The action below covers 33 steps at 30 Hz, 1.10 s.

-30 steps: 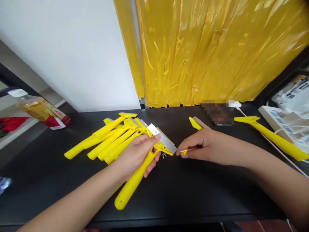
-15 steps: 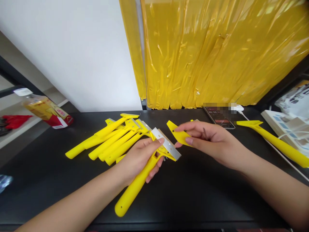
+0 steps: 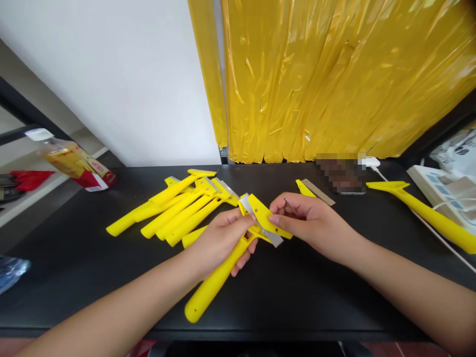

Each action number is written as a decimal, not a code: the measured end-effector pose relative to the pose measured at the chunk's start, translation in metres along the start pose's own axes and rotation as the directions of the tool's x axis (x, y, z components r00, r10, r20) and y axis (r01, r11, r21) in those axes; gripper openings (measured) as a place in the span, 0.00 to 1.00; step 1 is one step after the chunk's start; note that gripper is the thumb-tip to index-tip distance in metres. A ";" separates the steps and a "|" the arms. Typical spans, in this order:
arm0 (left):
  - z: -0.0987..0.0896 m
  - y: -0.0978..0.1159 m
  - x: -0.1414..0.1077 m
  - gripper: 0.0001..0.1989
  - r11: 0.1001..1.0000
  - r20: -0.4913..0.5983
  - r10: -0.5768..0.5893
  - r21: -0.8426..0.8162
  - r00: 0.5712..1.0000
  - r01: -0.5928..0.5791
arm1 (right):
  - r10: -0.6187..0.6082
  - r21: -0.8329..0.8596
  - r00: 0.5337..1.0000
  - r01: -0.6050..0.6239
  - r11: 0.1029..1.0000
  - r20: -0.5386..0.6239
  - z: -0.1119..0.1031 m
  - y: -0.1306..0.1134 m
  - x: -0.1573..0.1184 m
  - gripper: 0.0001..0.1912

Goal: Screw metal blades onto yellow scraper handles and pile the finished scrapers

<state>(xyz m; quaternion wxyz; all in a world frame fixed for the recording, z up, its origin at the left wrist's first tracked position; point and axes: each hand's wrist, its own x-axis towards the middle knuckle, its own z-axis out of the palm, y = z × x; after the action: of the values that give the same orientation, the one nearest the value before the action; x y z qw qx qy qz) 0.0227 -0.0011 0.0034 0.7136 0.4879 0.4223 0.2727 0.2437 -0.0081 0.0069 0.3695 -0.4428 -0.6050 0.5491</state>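
L hand (image 3: 223,243): while its thumb presses on top near the head, its fingers curl under a long yellow plastic scraper handle (image 3: 215,290), gripping it at the neck.
Handle pose: over the black table (image 3: 316,297), rounded butt toward the person; gap to tabletop, can't tell.
Blade: flat silver metal blade (image 3: 275,239) across the head, R end poking out; mid part hidden.
R hand (image 3: 308,218): thumb + index pinch a flat yellow plastic plate w/ dark holes (image 3: 262,214); other fingers folded, thin dark rod-like item (image 3: 286,202) showing at them, too small to ID.
Plate pos: overlaps blade + head in view, approx parallel to blade; touching or slightly apart, can't tell.
L pile: several yellow plastic scrapers w/ metal-edged heads (image 3: 167,215), overlapping, just L of the L hand.
Behind R hand: narrow grey-brown strip (image 3: 319,192) next to a yellow plastic piece (image 3: 305,188), part hidden.
Far R: single yellow plastic forked-end handle (image 3: 427,209), near white power strip (image 3: 439,183).
Back: dark flat phone (image 3: 340,178), pixelated; yellow film curtain (image 3: 297,84) behind.
Far L: clear bottle w/ white cap, red-yellow label (image 3: 80,166).
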 end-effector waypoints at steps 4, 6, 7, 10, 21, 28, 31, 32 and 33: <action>0.002 0.002 -0.001 0.18 1.000 -0.014 -0.002 -0.011 1.000 0.002 | -0.017 0.007 1.000 0.018 1.000 -0.025 0.002 0.007 0.002 0.18; 0.002 0.003 -0.001 0.20 1.000 -0.017 -0.018 -0.008 1.000 0.018 | -0.050 0.009 0.997 0.051 0.999 -0.053 0.001 0.008 0.002 0.17; 0.002 0.004 -0.001 0.21 1.000 -0.019 -0.023 -0.003 1.000 0.023 | -0.060 0.008 0.996 0.060 0.998 -0.061 0.000 0.008 0.001 0.17; 0.001 0.005 -0.001 0.22 1.000 -0.033 -0.019 0.013 0.999 0.020 | -0.069 -0.020 0.994 0.068 0.998 -0.079 -0.004 0.005 0.000 0.16; 0.002 0.000 -0.002 0.21 1.000 -0.038 0.015 0.010 0.999 -0.014 | -0.019 -0.046 1.000 0.019 0.999 0.013 0.003 -0.001 0.000 0.18; 0.003 -0.001 -0.001 0.17 0.999 -0.022 0.040 0.011 0.999 -0.039 | 0.018 -0.027 1.000 -0.017 0.999 0.020 0.004 0.001 0.004 0.19; 0.002 -0.002 -0.001 0.16 0.998 0.015 0.062 -0.007 0.998 -0.062 | 0.015 -0.031 1.000 -0.015 0.999 0.020 0.003 0.004 0.004 0.18; 0.002 -0.003 -0.002 0.16 0.998 0.031 0.069 -0.017 0.997 -0.068 | 0.014 -0.035 1.000 -0.014 0.999 0.020 0.003 0.005 0.004 0.18; 0.002 -0.003 -0.002 0.15 0.997 0.042 0.076 -0.024 0.996 -0.075 | 0.012 -0.037 1.000 -0.011 0.999 0.019 0.003 0.006 0.005 0.18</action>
<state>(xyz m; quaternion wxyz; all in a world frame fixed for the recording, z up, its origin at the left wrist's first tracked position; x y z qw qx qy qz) 0.0235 -0.0052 0.0017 0.7172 0.5013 0.3851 0.2934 0.2401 -0.0047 0.0007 0.3522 -0.4475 -0.6161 0.5442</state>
